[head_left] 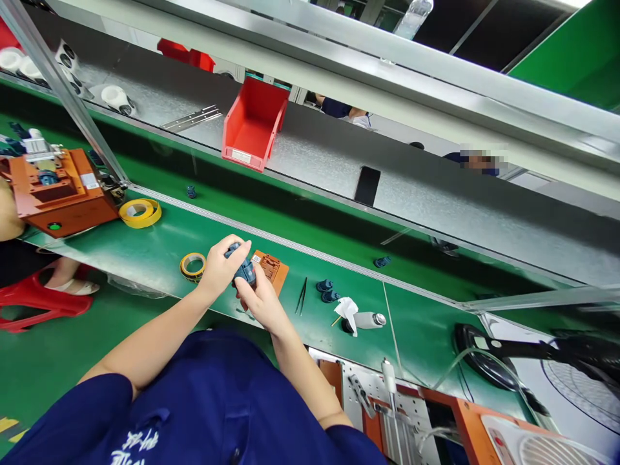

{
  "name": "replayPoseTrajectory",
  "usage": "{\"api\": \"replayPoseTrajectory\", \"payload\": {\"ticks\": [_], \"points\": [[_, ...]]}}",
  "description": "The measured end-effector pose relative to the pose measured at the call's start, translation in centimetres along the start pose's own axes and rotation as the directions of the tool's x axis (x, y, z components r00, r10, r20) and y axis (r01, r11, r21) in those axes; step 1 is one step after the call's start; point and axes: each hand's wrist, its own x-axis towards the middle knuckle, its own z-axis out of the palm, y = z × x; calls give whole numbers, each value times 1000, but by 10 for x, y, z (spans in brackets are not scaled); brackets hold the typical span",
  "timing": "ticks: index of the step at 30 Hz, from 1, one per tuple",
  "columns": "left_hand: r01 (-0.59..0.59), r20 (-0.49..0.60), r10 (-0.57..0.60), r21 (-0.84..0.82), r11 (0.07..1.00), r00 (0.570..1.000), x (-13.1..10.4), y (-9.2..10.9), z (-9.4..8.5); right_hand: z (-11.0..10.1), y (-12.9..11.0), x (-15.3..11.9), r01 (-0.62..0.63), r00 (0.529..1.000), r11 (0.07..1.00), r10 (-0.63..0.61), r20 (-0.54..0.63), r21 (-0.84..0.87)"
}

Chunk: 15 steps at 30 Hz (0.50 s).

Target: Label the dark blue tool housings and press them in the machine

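In the head view, the left hand (227, 259) and right hand (259, 296) meet just left of the centre of the frame, fingers closed on a dark blue part (246, 272). Both hold it above the near edge of the green table (169, 242). Fingers cover much of the part, so its full shape is hard to make out, as is the darker bit below it.

An orange plate (277, 274) lies behind the right hand, which hides some of it. Black tweezers (301, 297) lie to its right, then 2 dark blue pieces (328, 290). A crumpled white tissue (347, 309) touches a pale bottle (369, 320) lying on its side; the bottle's contents cannot be told.

At upper centre, a red bin (255, 123) stands on the grey shelf (320, 152), its inside walls showing. More red containers (186, 55) behind it are partly hidden by the frame rail, their contents out of sight. A clear bottle (414, 18) is cut off by the top edge.

At left, an orange machine (68, 194) sits beside yellow tape (140, 213); a person's arm (8, 210) is cut off there. A fan (576, 368) runs out of frame at right. At upper right, a pixelated patch (483, 160) covers part of another person.
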Motion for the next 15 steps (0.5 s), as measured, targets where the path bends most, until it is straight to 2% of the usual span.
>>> {"api": "replayPoseTrajectory", "payload": {"ticks": [3, 6, 9, 11, 15], "points": [[84, 34, -79, -155, 984, 996, 5, -10, -11, 6, -1, 5, 4, 1000, 973, -8, 16, 230], [175, 140, -130, -383, 907, 981, 7, -18, -22, 10, -1, 14, 39, 997, 959, -20, -70, 282], [338, 298, -192, -591, 732, 935, 2, -23, -30, 9, 1, 26, 50, 990, 989, -30, -137, 139], [432, 370, -238, -637, 638, 898, -4, -26, -30, 9, 5, 32, 59, 985, 998, -57, -160, 7], [463, 346, -311, -719, 518, 885, -11, -38, -20, 5, 31, 41, 98, 966, 967, -150, -212, -235]]}}
